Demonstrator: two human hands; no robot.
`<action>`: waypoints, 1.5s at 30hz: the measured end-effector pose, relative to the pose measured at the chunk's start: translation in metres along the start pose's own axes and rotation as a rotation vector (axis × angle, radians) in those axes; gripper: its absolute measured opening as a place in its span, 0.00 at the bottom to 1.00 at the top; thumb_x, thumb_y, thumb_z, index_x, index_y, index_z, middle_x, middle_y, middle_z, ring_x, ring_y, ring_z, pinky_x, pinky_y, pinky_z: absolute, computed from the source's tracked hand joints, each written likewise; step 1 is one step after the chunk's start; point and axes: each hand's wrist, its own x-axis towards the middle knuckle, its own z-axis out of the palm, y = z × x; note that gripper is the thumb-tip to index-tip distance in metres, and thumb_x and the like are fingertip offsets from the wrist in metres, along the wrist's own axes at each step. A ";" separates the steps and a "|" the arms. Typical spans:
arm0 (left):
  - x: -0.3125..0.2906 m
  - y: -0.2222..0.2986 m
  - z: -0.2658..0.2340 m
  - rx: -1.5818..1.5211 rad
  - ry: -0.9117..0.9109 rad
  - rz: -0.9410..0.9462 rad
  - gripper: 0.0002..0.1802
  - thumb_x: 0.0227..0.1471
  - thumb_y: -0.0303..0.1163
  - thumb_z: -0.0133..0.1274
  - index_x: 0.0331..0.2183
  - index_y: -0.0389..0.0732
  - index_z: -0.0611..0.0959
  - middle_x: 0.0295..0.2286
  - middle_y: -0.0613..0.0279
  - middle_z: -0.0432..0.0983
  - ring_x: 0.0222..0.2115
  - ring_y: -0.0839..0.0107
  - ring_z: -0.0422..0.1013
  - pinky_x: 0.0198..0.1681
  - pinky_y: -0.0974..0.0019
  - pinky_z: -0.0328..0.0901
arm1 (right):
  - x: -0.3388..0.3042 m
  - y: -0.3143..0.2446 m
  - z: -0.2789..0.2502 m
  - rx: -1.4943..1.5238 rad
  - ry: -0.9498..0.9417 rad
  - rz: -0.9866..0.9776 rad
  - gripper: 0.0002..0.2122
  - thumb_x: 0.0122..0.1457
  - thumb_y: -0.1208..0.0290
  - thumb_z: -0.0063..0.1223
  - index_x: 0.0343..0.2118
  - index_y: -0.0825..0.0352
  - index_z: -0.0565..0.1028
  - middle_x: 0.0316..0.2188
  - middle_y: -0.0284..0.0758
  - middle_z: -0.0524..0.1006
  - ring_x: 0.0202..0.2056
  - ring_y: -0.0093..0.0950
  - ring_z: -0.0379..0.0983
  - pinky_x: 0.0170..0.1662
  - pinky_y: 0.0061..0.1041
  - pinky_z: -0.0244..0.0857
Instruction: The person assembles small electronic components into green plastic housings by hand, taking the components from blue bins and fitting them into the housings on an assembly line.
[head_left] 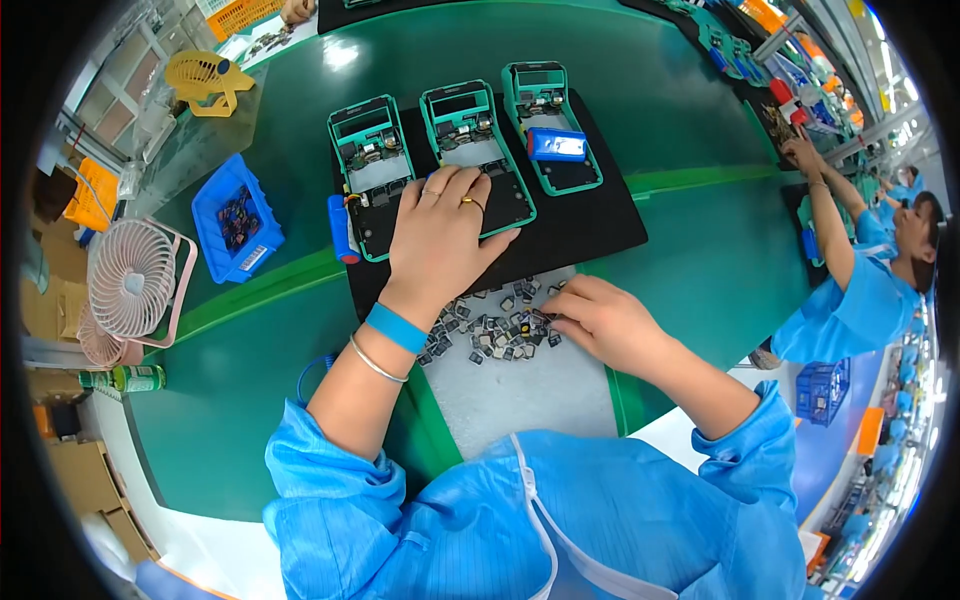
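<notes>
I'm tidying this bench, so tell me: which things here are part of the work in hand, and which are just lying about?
In use:
- left hand resting on the middle green housing
- right hand picking in the pile of small parts
- black mat
- the other two green housings

Lying about:
- pink fan
- blue bin
- yellow fan

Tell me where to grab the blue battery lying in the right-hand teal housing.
Take the blue battery across its two long sides, coming from straight above. It lies flat, crosswise in the teal housing, so only its top and sides are exposed. Both the left hand and the right hand are elsewhere.
</notes>
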 end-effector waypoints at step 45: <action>0.097 0.038 0.045 -0.159 -0.114 0.152 0.14 0.47 0.28 0.58 0.39 0.37 0.84 0.34 0.56 0.77 0.43 0.55 0.69 0.50 0.54 0.64 | 0.047 0.061 -0.105 0.046 0.389 0.098 0.03 0.53 0.75 0.57 0.29 0.67 0.78 0.25 0.40 0.79 0.28 0.40 0.77 0.32 0.34 0.71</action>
